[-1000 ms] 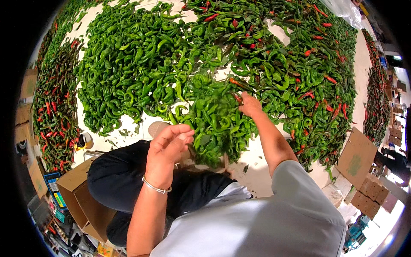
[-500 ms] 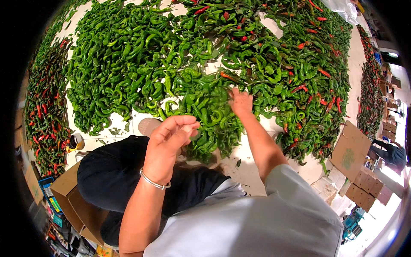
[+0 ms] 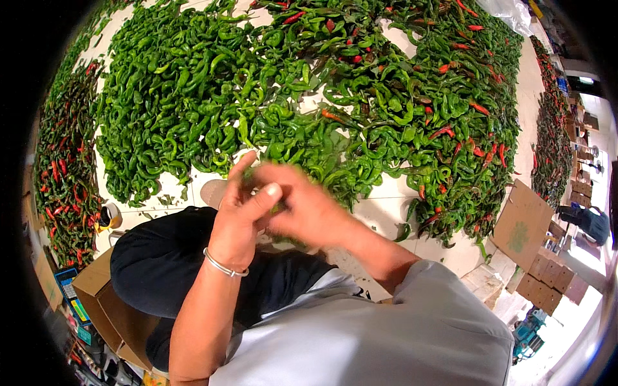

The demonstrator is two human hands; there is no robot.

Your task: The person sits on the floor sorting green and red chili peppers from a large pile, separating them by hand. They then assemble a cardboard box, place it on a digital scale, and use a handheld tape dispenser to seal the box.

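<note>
My left hand [image 3: 238,215], with a silver bangle at the wrist, is raised in front of my body. Its index finger and thumb are spread apart, and nothing shows between them. Smeared by motion, my right hand [image 3: 299,202] overlaps it from the right; its fingers are too blurred to read, and I cannot tell whether it holds anything. Beyond both hands lies a wide layer of green chili peppers [image 3: 180,103], mostly green on the left. On the right the layer of peppers [image 3: 444,148] has red and dark ones mixed in.
More mixed peppers [image 3: 64,174] line the far left, and another strip [image 3: 552,128] the far right. An open cardboard box [image 3: 106,296] stands by my left leg. At right are a cardboard sheet [image 3: 523,222], stacked boxes [image 3: 547,276] and a person bending [image 3: 587,222].
My right hand has left the peppers and come back toward me to meet my left hand. The left thumb and index finger have moved apart from their pinch.
</note>
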